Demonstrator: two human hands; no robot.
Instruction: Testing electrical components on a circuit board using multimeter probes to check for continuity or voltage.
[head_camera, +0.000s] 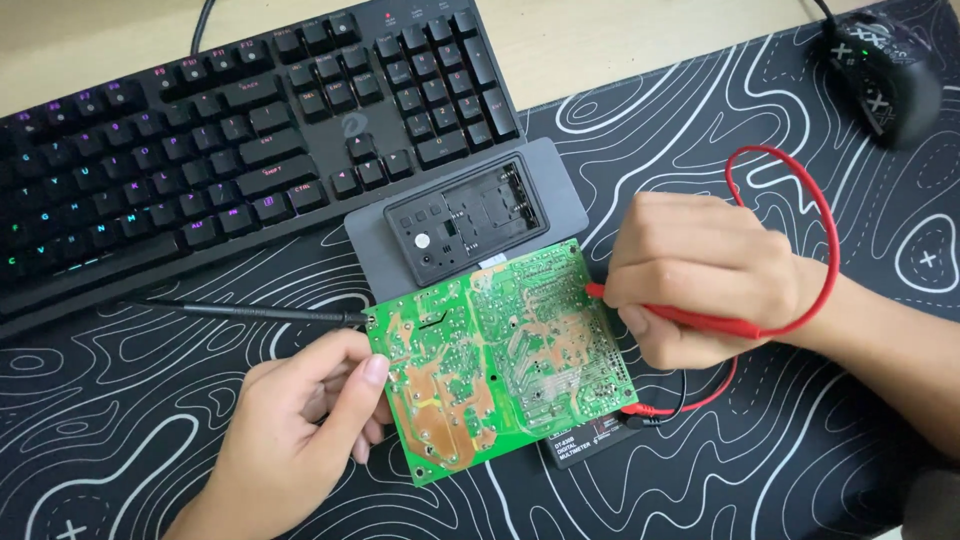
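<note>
Evidently the green circuit board (500, 360) is light, stiff, fragile — best held by its edges; left hand (300, 430) pinches its left edge, right hand (700, 280) grips a red probe (690, 318).

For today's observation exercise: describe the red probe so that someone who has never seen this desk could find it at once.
Start at the green circuit board in the middle of the black patterned mat. At its right edge, the right hand pinches a thin red probe. Unlike the black probe at the board's left edge, it trails a looping red wire.
</note>
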